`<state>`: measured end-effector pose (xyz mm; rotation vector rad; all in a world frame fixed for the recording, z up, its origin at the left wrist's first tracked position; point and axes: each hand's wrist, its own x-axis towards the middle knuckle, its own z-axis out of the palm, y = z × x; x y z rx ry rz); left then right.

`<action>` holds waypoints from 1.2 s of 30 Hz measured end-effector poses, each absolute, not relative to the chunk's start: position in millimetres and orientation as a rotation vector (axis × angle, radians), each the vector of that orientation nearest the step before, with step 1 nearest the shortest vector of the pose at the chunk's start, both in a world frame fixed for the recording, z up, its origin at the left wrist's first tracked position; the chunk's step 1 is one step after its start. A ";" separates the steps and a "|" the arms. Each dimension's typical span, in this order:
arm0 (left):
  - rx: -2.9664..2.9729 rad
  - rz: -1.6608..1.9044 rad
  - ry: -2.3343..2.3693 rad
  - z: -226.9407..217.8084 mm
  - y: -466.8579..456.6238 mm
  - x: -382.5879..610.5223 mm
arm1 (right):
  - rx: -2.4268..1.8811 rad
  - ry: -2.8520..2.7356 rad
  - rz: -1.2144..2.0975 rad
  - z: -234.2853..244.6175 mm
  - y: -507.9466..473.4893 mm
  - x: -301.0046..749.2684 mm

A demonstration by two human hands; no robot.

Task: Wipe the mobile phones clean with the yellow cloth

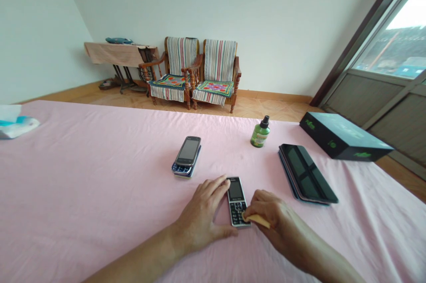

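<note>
Head view: a black keypad phone is laid flat on a pink cloth, steadied by the left hand, its fingers spread against the phone's edge. A yellow pad is pinched by the right hand and pressed to the keypad. Beyond the phone are placed a slider phone and a green bottle; to its right, a black tablet case.

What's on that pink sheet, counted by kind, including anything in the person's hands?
Mobile phones (black keypad phone, slider phone): 2
Black flat case: 1
Green bottle: 1
Black box: 1
White and blue packet: 1
Yellow cloth, in the right hand: 1
Total: 7
</note>
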<state>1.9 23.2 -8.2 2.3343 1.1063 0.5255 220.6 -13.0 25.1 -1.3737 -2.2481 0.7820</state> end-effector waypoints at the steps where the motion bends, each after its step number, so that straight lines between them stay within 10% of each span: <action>1: 2.336 0.521 1.107 -8.2 23.5 1.9 | -1.395 -2.260 0.765 24.8 -12.5 225.6; 36: 2.314 0.559 1.104 -10.9 24.0 1.7 | -1.325 -2.227 0.776 19.3 -14.6 205.9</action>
